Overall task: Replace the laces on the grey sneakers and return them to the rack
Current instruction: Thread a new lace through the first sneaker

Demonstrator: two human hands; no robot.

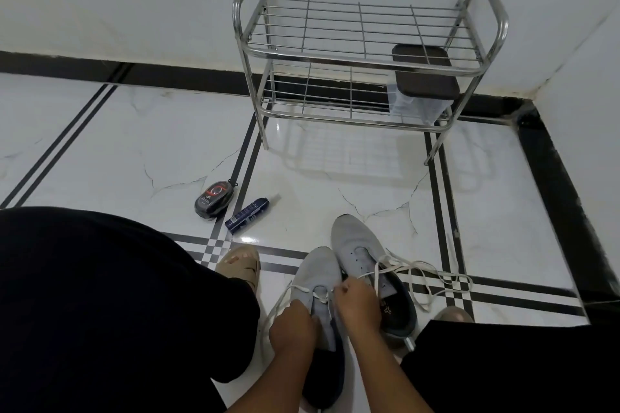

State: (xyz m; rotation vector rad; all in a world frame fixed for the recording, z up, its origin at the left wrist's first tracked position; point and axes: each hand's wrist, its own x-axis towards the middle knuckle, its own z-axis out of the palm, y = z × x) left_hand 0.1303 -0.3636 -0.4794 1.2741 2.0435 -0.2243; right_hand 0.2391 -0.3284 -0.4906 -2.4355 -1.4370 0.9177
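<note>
Two grey sneakers lie side by side on the tiled floor between my knees. The left sneaker (317,273) has a white lace (320,295) threaded through its lower eyelets. My left hand (293,325) and my right hand (357,303) sit over its tongue, each pinching a strand of that lace. The right sneaker (355,245) lies next to it with a loose white lace (432,273) trailing over the floor to the right. The metal shoe rack (362,54) stands against the wall ahead, its top shelf bare.
A clear container with a dark lid (424,77) sits on the rack's lower shelf at the right. A black shoe-polish sponge (214,196) and a blue tube (246,214) lie on the floor to the left. My sandalled foot (240,265) is beside the left sneaker.
</note>
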